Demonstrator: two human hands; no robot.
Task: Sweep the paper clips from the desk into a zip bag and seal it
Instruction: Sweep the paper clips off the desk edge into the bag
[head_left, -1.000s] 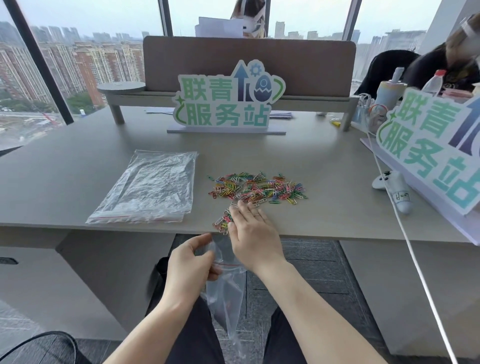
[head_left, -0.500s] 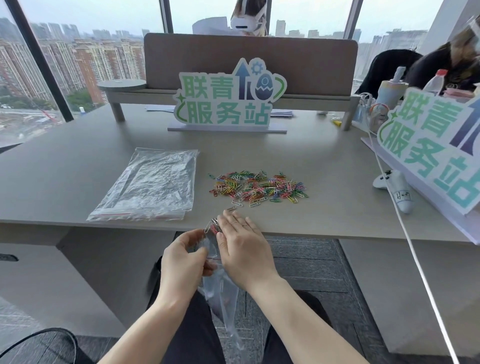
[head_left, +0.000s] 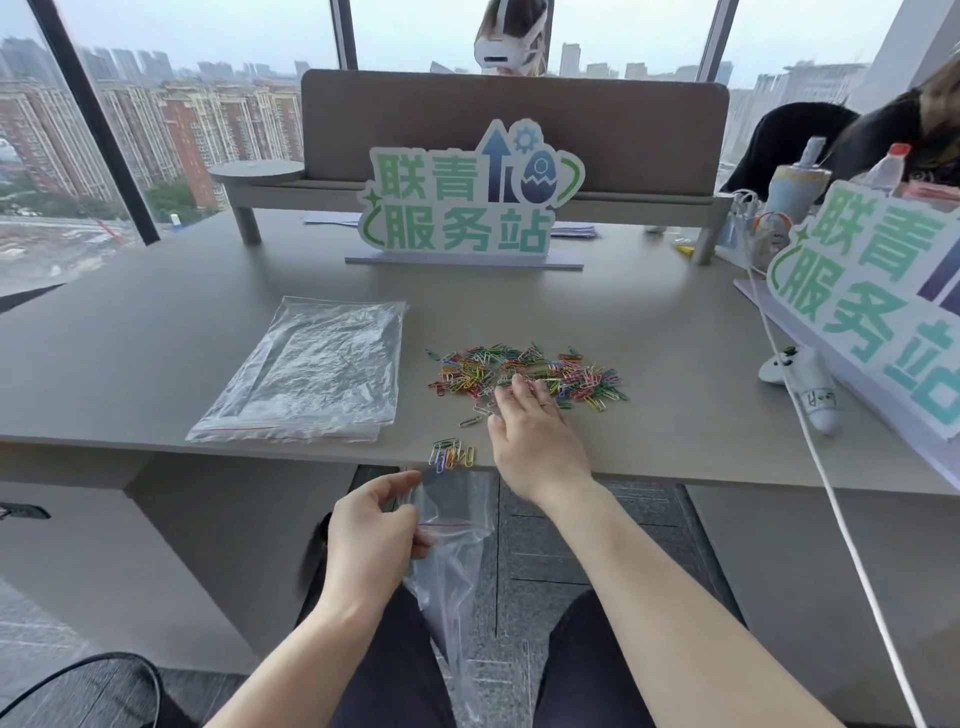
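Observation:
A heap of coloured paper clips (head_left: 524, 371) lies on the grey desk (head_left: 156, 338). A small bunch of clips (head_left: 451, 453) rests right at the desk's front edge. My right hand (head_left: 535, 441) lies flat on the desk, fingers spread, its fingertips on the near side of the heap. Below the edge, my left hand (head_left: 371, 532) pinches the mouth of a clear zip bag (head_left: 452, 561) with a red seal line. The bag hangs down between my knees, its opening just under the small bunch.
A stack of clear zip bags (head_left: 311, 374) lies on the desk to the left of the clips. A green-lettered sign (head_left: 467, 208) stands behind, another sign (head_left: 878, 306) at the right, with a white controller (head_left: 800, 384) and a white cable (head_left: 831, 493).
My right hand dragged some clips toward the edge, then moved back up to the heap. A small bunch stays at the edge. My left hand keeps the bag under the edge.

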